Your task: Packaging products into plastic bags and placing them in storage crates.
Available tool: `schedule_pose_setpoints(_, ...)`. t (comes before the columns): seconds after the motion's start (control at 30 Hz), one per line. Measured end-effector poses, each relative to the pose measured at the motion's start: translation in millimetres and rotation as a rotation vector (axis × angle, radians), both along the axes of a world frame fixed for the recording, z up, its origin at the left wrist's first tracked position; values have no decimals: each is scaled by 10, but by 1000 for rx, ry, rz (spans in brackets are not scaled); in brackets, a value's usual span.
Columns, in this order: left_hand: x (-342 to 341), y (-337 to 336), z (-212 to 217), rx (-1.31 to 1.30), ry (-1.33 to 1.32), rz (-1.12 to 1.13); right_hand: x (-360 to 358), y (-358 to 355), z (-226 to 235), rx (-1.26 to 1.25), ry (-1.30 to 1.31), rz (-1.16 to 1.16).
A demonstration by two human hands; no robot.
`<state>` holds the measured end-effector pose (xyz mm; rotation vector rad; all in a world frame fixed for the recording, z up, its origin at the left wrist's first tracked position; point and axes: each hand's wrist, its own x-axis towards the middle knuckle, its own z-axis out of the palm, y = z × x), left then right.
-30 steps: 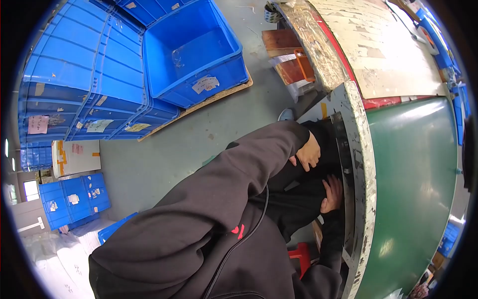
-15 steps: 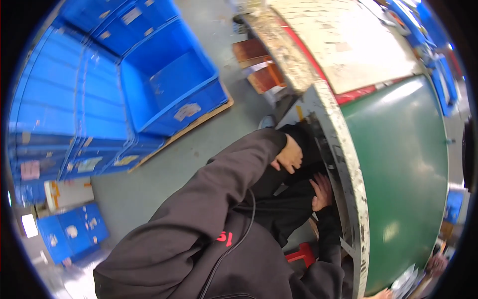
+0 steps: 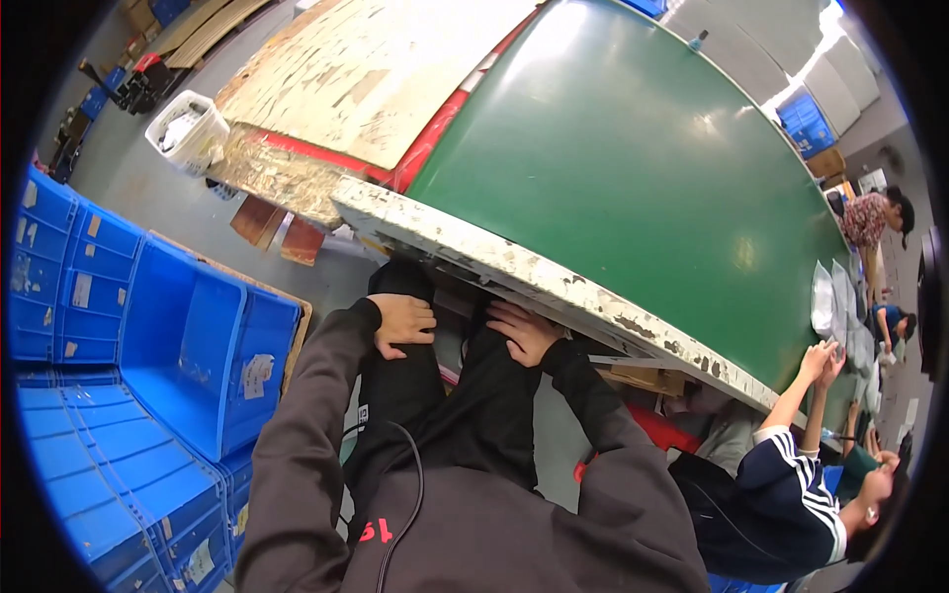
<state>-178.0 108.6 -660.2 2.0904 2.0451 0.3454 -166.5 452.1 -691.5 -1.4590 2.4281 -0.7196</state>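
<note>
My left hand lies on my left knee, on the black trousers, with its fingers stretched out and nothing in it. On the other knee rests my right hand, fingers spread and holding nothing. Both hands are just short of the chipped white edge of the green conveyor belt. My knees reach partly under that edge.
Blue plastic crates stand at the left on a wooden pallet. A worn board and a white basket are at the far left. To the right, a seated co-worker handles clear plastic packages on the belt.
The view has swung right, so the belt lies across the front and co-workers show at the right. Both hands stay on my legs, with the fingers spread.
</note>
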Motion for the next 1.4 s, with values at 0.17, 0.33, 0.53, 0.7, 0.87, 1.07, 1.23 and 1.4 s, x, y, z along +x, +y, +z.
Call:
schedule_pose_setpoints(0.17,25,50,52,-58,0,11,70,74,-123,-74,-23,-32)
schedule_pose_setpoints(0.33,29,68,57,-77,12,22,121,148,-144,-58,-27,-75)
schedule_pose_setpoints(0.53,19,46,46,-76,-16,20,113,188,-217,-91,-81,-93)
schedule_pose_setpoints(0.7,9,44,44,-78,-44,13,126,221,-228,-89,-102,-103)
schedule_pose_setpoints(0.87,-6,28,21,-14,-47,20,80,214,-233,-90,-76,-65)
schedule_pose_setpoints(1.07,-19,11,-104,82,-37,-8,12,217,-166,-97,-66,-32)
schedule_pose_setpoints(1.23,-17,-56,-250,227,-43,-14,-67,84,-12,-127,-127,49)
schedule_pose_setpoints(1.4,-20,-141,-318,398,5,-23,-141,-42,16,-175,-157,93)
